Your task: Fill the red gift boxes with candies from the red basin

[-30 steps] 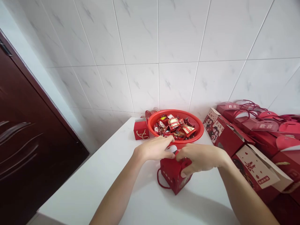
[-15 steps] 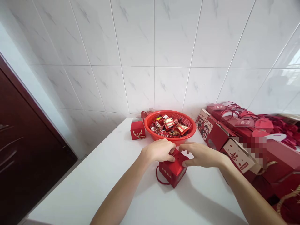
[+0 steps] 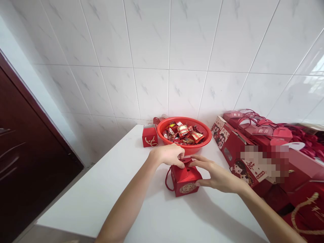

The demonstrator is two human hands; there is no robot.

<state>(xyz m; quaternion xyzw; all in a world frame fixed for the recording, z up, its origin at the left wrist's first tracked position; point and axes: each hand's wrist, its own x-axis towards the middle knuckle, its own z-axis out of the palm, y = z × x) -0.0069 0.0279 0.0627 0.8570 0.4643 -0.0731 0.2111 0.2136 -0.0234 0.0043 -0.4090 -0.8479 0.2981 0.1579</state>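
On the white table stands a small red gift box (image 3: 187, 186) with a round printed emblem on its front and a dark red cord loop at its left. Its top flaps are folded up toward a peak. My left hand (image 3: 169, 155) closes thumb and curled fingers on the upper left flap. At the right side, my right hand (image 3: 218, 173) has its fingers on the top edge and its thumb against the box's side. Just behind is a red plastic basket (image 3: 206, 145) of wrapped candies (image 3: 182, 131).
Another red box (image 3: 149, 137) with a rope handle stands left of the basket. Many red gift boxes (image 3: 296, 165) with cords are piled along the right. A tiled wall (image 3: 152, 91) backs the white table (image 3: 108, 175); a dark door (image 3: 30, 135) is at far left.
The gift box has turned so its emblem side faces me more. My right hand has dropped its thumb lower along the box's side. My left hand stays at the top flap.
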